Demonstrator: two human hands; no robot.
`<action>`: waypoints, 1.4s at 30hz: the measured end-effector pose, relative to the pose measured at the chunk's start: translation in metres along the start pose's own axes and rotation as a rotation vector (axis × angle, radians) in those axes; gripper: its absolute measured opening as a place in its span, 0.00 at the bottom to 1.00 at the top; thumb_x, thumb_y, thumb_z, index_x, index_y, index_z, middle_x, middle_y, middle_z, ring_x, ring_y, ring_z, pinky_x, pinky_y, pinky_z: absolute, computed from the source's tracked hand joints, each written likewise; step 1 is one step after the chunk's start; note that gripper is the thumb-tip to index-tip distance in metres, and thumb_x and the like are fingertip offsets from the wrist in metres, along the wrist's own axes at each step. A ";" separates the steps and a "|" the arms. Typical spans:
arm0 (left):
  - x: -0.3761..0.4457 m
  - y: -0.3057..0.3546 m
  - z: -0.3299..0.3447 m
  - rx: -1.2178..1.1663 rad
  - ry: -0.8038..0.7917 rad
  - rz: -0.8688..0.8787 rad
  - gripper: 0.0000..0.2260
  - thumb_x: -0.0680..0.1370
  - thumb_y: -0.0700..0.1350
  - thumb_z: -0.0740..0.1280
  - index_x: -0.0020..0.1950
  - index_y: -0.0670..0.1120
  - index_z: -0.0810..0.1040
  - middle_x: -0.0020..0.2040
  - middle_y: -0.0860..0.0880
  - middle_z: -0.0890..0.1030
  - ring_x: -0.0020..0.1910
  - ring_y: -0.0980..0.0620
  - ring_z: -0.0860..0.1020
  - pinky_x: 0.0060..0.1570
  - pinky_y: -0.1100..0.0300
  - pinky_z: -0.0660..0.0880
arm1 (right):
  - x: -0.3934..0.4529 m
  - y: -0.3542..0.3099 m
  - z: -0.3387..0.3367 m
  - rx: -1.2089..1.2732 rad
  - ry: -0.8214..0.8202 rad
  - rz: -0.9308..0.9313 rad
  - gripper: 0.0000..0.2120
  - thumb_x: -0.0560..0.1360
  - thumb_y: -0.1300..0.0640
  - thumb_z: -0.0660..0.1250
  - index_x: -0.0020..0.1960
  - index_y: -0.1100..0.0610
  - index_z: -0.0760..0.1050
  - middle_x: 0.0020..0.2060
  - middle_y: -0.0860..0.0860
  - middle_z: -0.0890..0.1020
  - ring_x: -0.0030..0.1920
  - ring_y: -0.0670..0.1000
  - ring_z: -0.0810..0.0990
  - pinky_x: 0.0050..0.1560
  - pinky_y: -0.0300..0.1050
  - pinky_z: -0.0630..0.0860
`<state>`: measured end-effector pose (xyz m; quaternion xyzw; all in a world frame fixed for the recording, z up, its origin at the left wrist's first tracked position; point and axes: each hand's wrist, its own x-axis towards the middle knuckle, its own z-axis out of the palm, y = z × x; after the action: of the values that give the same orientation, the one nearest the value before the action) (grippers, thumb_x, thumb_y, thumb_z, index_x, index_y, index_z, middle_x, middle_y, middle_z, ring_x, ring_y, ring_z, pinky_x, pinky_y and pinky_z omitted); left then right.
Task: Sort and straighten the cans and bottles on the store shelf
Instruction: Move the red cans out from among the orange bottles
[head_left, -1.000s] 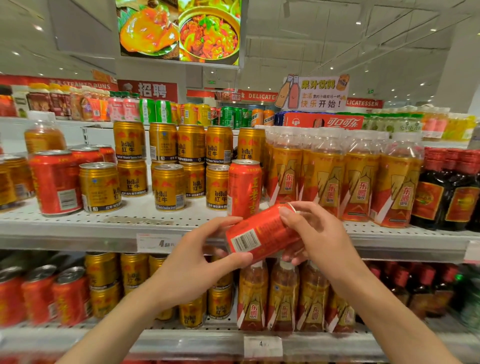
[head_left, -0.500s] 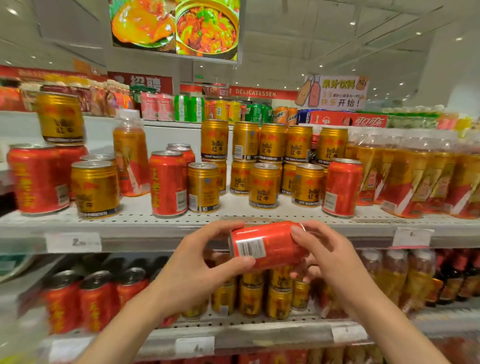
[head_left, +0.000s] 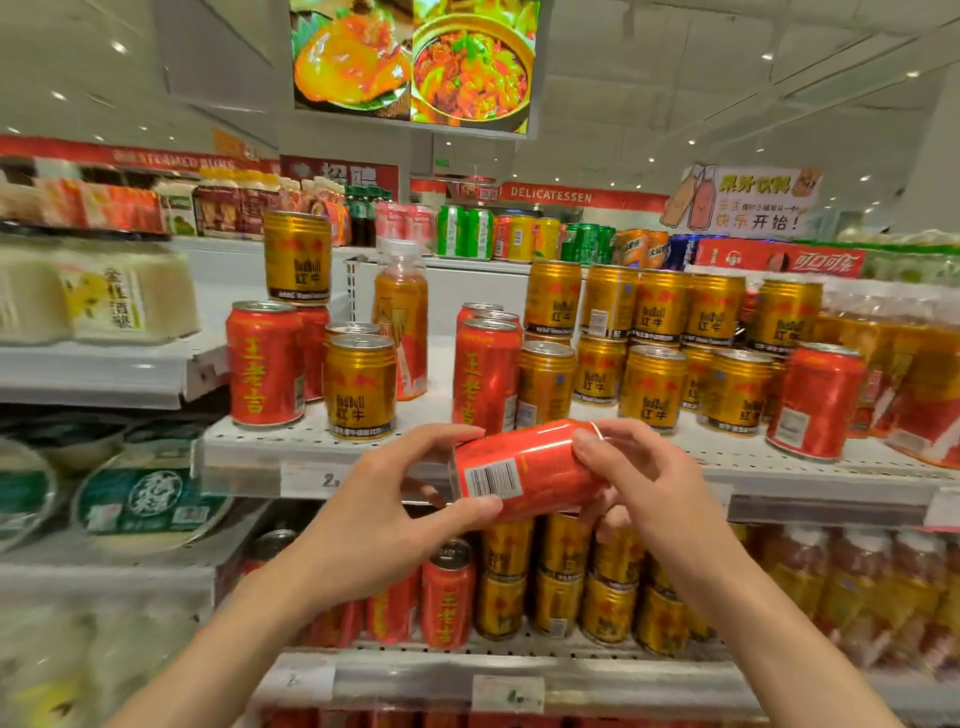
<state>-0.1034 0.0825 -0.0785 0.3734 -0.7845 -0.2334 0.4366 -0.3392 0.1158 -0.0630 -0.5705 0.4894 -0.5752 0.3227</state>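
Left hand (head_left: 374, 514) grips the base end of the red can (head_left: 524, 470), thumb under the barcode, fingers curled over the top. The can lies on its side, held in the air just in front of the upper shelf's edge (head_left: 249, 467), between both hands. Right hand (head_left: 649, 483) pinches the can's rim end with curled fingertips. Behind the can, on that shelf, red and gold cans stand upright.

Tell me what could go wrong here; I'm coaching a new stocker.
The red can lies sideways, held only by fingertips of the left hand and right hand, so it might slip. Setting it down could knock the gold can stacked on a red can.
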 end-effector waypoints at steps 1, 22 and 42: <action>0.001 0.001 -0.003 0.018 0.002 -0.001 0.23 0.71 0.59 0.74 0.64 0.64 0.74 0.57 0.63 0.81 0.56 0.63 0.79 0.52 0.68 0.77 | 0.003 -0.001 0.002 -0.005 -0.001 -0.012 0.21 0.69 0.41 0.72 0.57 0.50 0.79 0.44 0.49 0.86 0.30 0.54 0.83 0.30 0.47 0.80; 0.042 -0.023 -0.087 0.558 0.094 0.334 0.26 0.74 0.66 0.66 0.67 0.54 0.75 0.60 0.61 0.78 0.61 0.62 0.73 0.60 0.60 0.75 | 0.072 -0.062 0.057 -0.383 -0.102 -0.415 0.22 0.65 0.34 0.69 0.57 0.37 0.74 0.52 0.34 0.77 0.48 0.36 0.81 0.38 0.32 0.80; 0.060 -0.058 -0.138 0.865 0.048 0.391 0.21 0.76 0.65 0.62 0.63 0.55 0.75 0.60 0.59 0.79 0.63 0.55 0.74 0.69 0.51 0.67 | 0.121 -0.071 0.102 -1.165 -0.235 -0.668 0.29 0.73 0.32 0.61 0.70 0.44 0.72 0.61 0.42 0.80 0.60 0.46 0.70 0.61 0.44 0.65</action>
<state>0.0166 -0.0053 -0.0177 0.3713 -0.8551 0.2100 0.2946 -0.2439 0.0052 0.0313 -0.8304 0.4785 -0.2206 -0.1811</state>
